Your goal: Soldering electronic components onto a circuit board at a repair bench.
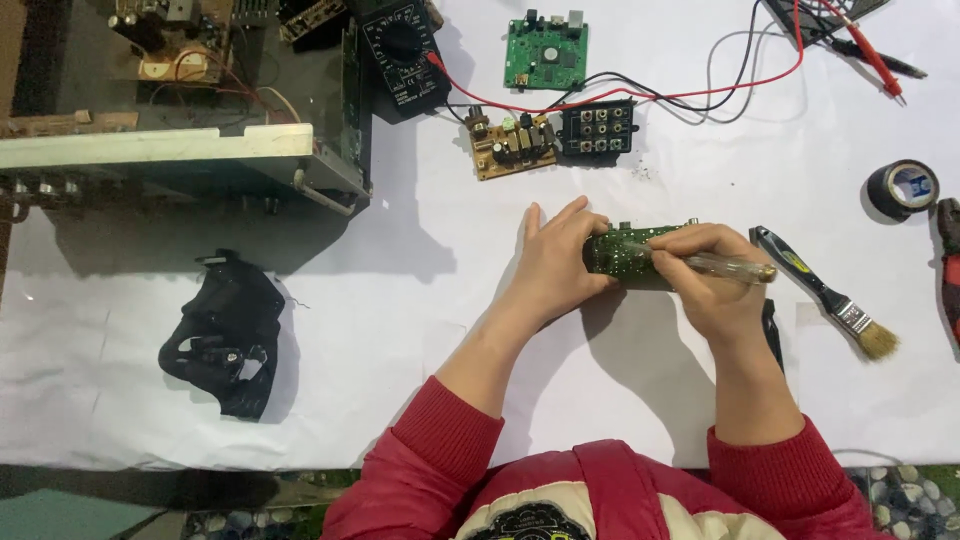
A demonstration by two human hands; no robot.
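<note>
The white-covered counter (pixel 420 330) carries everything. At its middle, the left hand (pixel 555 265) closes around a long green circuit board (pixel 625 250), keeping it steady. At three o'clock, the right hand (pixel 705 285) grips a clear-handled screwdriver (pixel 735 267), tip on the board.

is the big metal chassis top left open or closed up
Open: the chassis has no top cover, so its wiring and internal parts show from above. Several circuit boards lie out on the table.
</note>
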